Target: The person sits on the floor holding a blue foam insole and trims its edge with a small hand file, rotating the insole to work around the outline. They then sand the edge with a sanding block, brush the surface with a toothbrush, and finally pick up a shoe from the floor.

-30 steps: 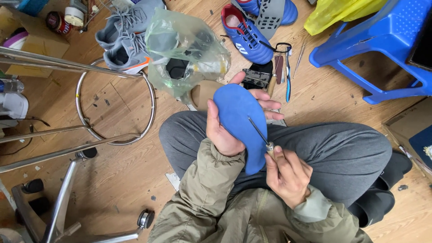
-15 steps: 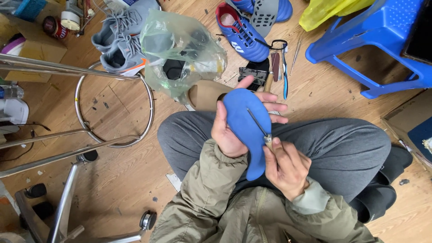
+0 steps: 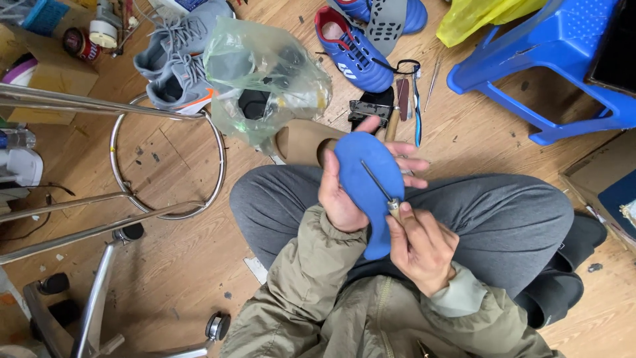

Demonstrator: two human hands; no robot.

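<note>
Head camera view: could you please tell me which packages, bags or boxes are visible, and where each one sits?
Clear greenish plastic bag: floor, beside grey shoes.
Yellow plastic bag: top, by blue stool.
Brown cardboard box: top left.
Cardboard box: right edge, blue inside.

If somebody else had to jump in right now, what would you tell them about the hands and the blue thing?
Left hand: holds the blue insole upright over the lap, fingers wrapped behind it.
Right hand: grips a thin awl, its metal tip lying against the insole's face.
Nearby on the floor: blue shoe, grey sneakers, plastic bag, small tools.
Done: the insole is out of the shoe.
Left: no marks or holes show on the insole yet.
</note>
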